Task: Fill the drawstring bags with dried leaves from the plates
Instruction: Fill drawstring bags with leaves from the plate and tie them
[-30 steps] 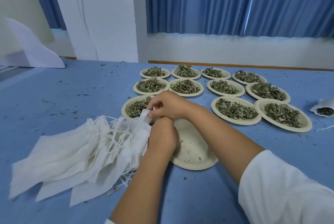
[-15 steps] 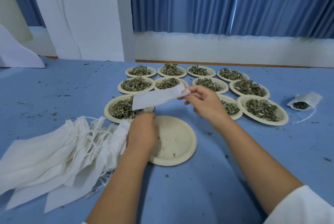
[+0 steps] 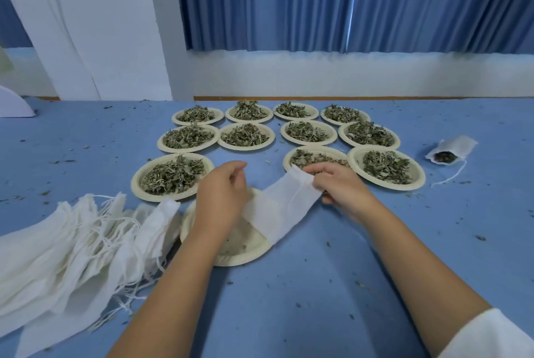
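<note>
Eleven plates (image 3: 387,186) of dried leaves (image 3: 385,167) counted, three rows, far half of the blue table (image 3: 318,285). Agree? (A)

Agreed. A twelfth plate (image 3: 239,261) sits nearest the person, with only crumbs in it. (B)

Position of the working bag? (A)

One white drawstring bag (image 3: 281,210) is stretched slantwise. Its upper end is at the right hand (image 3: 342,188), and its lower end lies over the near plate. It looks flat, with no leaves visible inside. (B)

Right hand state? (A)

Thumb and fingers pinch the bag's mouth edge, just in front of a leaf plate in the front row. (B)

Left hand (image 3: 221,198)? (A)

It hangs above the near plate with fingers curled, and the bag's edge meets its side. I cannot tell whether it grips the bag or the string. (B)

Other stock? (A)

A fanned pile of flat bags (image 3: 72,248) lies at the left, strings tangled. One filled bag (image 3: 453,146) lies right of the plates, well apart from them, dark contents showing at its mouth. Leaf crumbs are scattered over the table. (B)
</note>
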{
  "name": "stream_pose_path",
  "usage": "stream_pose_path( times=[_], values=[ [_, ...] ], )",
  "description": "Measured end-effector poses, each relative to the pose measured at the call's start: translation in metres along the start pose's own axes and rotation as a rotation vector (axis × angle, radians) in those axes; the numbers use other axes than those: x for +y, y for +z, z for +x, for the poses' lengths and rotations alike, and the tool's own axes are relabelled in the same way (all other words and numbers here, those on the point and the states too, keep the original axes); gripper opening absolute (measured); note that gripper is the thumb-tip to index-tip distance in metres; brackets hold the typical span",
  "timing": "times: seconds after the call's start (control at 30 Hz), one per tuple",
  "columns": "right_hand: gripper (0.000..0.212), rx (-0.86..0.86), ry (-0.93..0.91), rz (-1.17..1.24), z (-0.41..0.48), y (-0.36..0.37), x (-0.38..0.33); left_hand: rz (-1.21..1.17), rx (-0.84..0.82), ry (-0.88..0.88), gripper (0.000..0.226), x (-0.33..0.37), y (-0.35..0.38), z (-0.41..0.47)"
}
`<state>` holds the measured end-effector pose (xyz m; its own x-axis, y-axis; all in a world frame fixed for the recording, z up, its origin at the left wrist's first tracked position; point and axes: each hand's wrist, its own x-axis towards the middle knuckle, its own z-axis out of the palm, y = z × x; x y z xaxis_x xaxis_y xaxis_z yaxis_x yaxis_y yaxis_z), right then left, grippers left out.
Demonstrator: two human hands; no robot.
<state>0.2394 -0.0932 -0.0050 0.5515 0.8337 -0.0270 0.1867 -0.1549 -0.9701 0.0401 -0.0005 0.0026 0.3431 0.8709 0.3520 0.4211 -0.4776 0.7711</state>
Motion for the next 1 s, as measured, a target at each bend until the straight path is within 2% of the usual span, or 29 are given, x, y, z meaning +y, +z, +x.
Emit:
stream_pose_path(
  times=[0.13, 0.23, 0.3, 0.37, 0.47, 0.57, 0.63, 0.7, 0.83, 1.0],
  values=[
    [0.039, -0.030, -0.042, -0.028, -0.001, 0.001, -0.002, -0.003, -0.220, -0.085, 0.042, 0.014, 0.022, 0.010],
    [0.040, -0.071, -0.079, -0.006, -0.001, -0.001, -0.001, 0.009, -0.305, -0.092, 0.046, 0.018, 0.035, 0.016],
    [0.041, -0.108, -0.087, 0.019, 0.000, -0.001, 0.001, 0.009, -0.326, -0.080, 0.039, 0.019, 0.040, 0.015],
    [0.039, -0.135, -0.095, -0.011, 0.001, -0.001, 0.003, -0.007, -0.323, -0.060, 0.019, 0.019, 0.043, 0.015],
    [0.025, -0.045, -0.184, -0.109, 0.004, -0.001, 0.007, -0.016, -0.278, -0.063, 0.011, 0.016, 0.043, 0.016],
    [0.015, 0.140, -0.319, -0.482, 0.010, -0.012, 0.016, -0.137, -0.214, -0.158, 0.011, 0.011, 0.040, 0.014],
    [0.011, 0.136, -0.308, -0.689, 0.010, -0.018, 0.019, -0.179, -0.168, -0.189, 0.012, 0.007, 0.038, 0.013],
    [0.017, 0.106, -0.287, -0.820, 0.011, -0.019, 0.021, -0.209, -0.126, -0.191, 0.012, 0.005, 0.035, 0.013],
    [0.022, 0.142, -0.292, -0.919, 0.012, -0.016, 0.020, -0.301, -0.024, -0.222, 0.012, 0.005, 0.028, 0.014],
    [0.018, 0.068, -0.288, -0.934, -0.001, -0.017, 0.013, -0.362, 0.181, -0.228, 0.014, 0.007, 0.019, 0.019]
  ],
)
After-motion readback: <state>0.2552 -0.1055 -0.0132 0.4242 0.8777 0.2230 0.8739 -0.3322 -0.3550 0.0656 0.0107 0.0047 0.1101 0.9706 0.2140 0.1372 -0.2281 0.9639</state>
